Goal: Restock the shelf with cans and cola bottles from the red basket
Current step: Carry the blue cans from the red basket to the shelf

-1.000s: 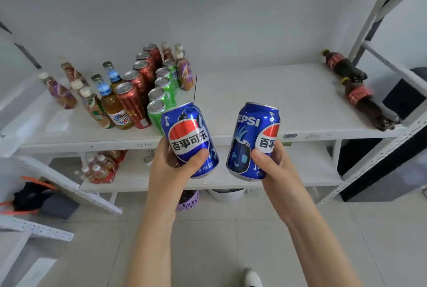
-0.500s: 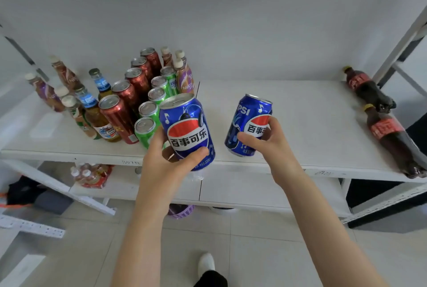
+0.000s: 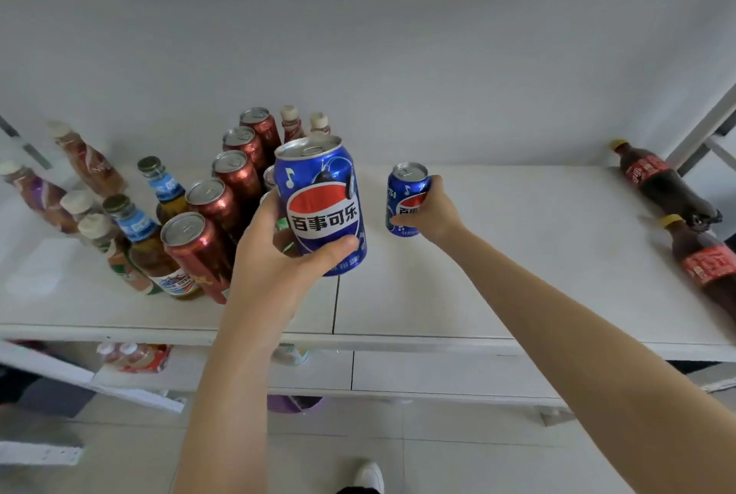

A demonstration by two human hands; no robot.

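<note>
My left hand (image 3: 278,258) grips a blue cola can (image 3: 320,203) upright above the front half of the white shelf (image 3: 458,294), just right of the standing drinks. Farther back, my right hand (image 3: 432,211) holds a second blue cola can (image 3: 406,197) upright, low over the shelf's middle; whether it touches the board I cannot tell. A row of red cans (image 3: 223,199) stands to the left, with green cans mostly hidden behind my left hand. Two cola bottles (image 3: 661,183) lie on their sides at the shelf's right end. The red basket is out of view.
Glass and plastic drink bottles (image 3: 131,230) crowd the shelf's left part. A lower shelf (image 3: 438,370) holds a pack of small bottles (image 3: 135,356). White uprights (image 3: 705,123) frame the right side. A purple bin (image 3: 292,402) sits on the tiled floor below.
Both hands have moved forward over the shelf with their cans. The right one reached farther back and lower toward the middle; the left one rose beside the red and green cans.
</note>
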